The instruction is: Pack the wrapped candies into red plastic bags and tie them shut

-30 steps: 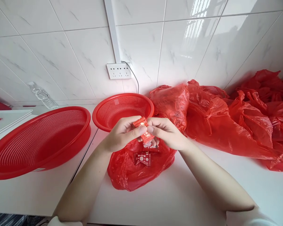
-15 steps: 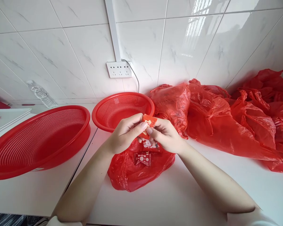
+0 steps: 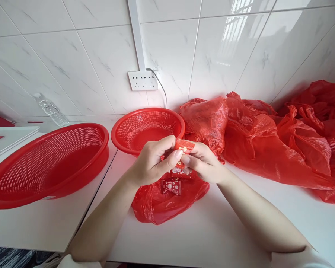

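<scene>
My left hand (image 3: 153, 160) and my right hand (image 3: 203, 162) meet above a small red plastic bag (image 3: 156, 203) on the white counter. Both pinch one small red candy wrapper (image 3: 185, 146) between thumbs and fingertips, fingers closed on it. Under the hands, two more red wrapped candies (image 3: 171, 185) lie on the open bag. A small red mesh basket (image 3: 128, 128) stands just behind my hands.
A large red mesh basket (image 3: 28, 175) sits at the left. Crumpled red plastic bags (image 3: 268, 137) pile along the tiled wall at the right. A plastic bottle (image 3: 51, 110) lies far left, beside a white tray (image 3: 8, 136). A wall socket (image 3: 143, 80) with a cable is above.
The wrapper has turned in my fingers from hanging downward to lying across the top between both hands. Hands shifted slightly right.
</scene>
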Demonstrator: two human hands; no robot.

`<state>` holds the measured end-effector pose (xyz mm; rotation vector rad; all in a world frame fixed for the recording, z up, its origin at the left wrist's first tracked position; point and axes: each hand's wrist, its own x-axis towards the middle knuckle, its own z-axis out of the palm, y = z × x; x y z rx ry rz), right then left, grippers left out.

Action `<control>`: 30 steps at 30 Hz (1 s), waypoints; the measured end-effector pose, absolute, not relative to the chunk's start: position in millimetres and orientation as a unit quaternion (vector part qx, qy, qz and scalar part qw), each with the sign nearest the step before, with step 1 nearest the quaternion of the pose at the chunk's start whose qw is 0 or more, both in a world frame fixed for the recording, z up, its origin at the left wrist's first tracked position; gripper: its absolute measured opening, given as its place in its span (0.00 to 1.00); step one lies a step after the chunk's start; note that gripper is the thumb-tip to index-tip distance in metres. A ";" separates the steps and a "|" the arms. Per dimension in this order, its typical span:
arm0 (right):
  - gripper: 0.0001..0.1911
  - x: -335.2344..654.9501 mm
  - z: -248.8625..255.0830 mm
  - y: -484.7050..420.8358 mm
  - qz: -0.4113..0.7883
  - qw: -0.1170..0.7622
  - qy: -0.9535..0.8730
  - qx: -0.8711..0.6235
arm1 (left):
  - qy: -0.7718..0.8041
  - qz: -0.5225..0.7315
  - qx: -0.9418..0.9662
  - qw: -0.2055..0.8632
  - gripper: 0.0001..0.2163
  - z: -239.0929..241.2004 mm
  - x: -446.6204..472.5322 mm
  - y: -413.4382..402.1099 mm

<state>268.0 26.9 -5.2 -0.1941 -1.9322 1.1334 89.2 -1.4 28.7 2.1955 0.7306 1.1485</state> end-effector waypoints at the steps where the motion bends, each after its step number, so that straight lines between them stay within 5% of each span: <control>1: 0.08 267.7 -5.9 26.8 0.458 0.433 -0.773 -0.076 | 0.270 0.428 0.816 0.278 0.10 28.0 89.3 -1.3; 12: 0.12 271.2 -5.8 28.2 0.581 0.439 -0.683 -0.048 | 0.227 0.405 0.773 0.432 0.06 33.9 92.1 -3.1; 19: 0.14 268.4 -0.7 27.4 0.538 0.421 -0.729 -0.043 | 0.225 0.371 0.722 0.540 0.08 32.2 89.6 2.2; 30: 0.13 258.6 -4.7 26.5 0.545 0.473 -0.690 -0.055 | 0.254 0.421 0.712 0.501 0.09 29.1 90.2 3.5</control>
